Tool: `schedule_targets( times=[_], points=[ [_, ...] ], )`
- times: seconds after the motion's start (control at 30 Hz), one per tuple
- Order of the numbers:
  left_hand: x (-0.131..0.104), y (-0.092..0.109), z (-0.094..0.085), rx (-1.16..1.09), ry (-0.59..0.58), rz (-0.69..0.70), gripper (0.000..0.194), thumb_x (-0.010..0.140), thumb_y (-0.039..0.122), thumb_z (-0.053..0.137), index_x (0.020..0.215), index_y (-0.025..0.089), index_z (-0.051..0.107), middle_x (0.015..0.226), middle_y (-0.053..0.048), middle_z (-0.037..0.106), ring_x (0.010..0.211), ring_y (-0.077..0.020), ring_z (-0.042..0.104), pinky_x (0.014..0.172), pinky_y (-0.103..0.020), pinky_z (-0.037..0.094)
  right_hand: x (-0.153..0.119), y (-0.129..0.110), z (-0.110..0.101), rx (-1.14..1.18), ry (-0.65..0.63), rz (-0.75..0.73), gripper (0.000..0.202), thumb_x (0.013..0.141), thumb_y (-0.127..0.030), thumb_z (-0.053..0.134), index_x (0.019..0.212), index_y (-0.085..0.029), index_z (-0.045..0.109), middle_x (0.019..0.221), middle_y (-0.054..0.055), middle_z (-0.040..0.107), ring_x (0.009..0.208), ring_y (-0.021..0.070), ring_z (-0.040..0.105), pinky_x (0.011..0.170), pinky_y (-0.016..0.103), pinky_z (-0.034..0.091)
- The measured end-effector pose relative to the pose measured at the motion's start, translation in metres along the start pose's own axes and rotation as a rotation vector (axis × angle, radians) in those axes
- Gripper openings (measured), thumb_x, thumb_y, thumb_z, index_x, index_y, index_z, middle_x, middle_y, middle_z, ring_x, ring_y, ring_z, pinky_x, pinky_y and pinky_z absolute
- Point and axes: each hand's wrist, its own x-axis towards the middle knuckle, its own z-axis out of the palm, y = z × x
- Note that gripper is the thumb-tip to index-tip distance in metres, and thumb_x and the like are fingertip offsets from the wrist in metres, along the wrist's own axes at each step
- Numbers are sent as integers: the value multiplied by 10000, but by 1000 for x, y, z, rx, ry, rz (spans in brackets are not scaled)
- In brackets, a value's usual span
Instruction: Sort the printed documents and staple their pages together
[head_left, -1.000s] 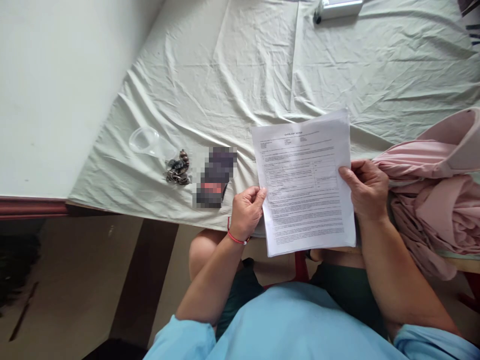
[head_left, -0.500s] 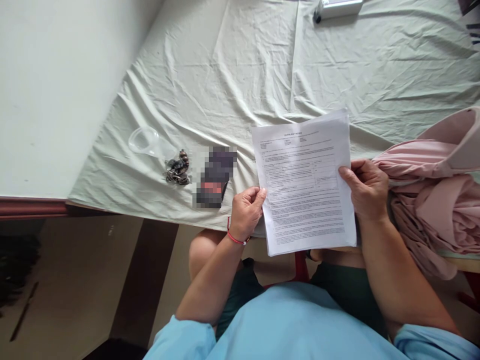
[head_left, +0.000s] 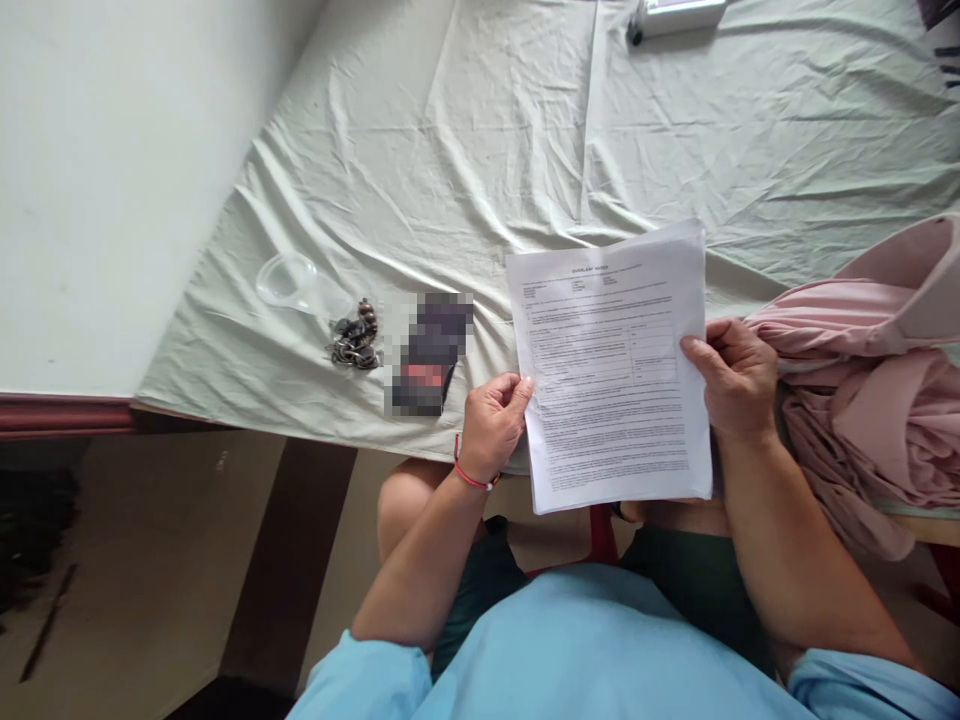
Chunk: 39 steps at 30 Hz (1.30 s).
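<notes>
Papers (head_left: 611,368), long axis outward (slightly askew)

Printed papers (head_left: 611,420), fingers (head_left: 699,354) pinching both sides

Your paper sheets (head_left: 611,400) are white, patterned with fine dark-grey lines of print. Your shirt (head_left: 577,650) is light blue, your shorts (head_left: 690,570) dark green, and your bracelet (head_left: 471,480) red with a speck of white. You have a plain, pale grey-green cloth (head_left: 480,150), pink and mauve bundled fabric (head_left: 825,330), a black pixelated item (head_left: 435,335) with a coral-red patch, and a beige-brown floor (head_left: 172,560) crossed by a dark brown band.
</notes>
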Motion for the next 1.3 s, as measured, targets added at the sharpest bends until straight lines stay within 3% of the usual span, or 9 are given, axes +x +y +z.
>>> schedule_targets(
  times=[1.3],
  points=[
    [1,-1,0,15,-19,-22,427,900,543,724,719,169,625,565,40,452,480,-64,343,441,-214,248,-1,0,-1,25,-18,-9,205,778,-310,829,760,-206,653,674,-26,618,580,102,524,549,255,407]
  ],
)
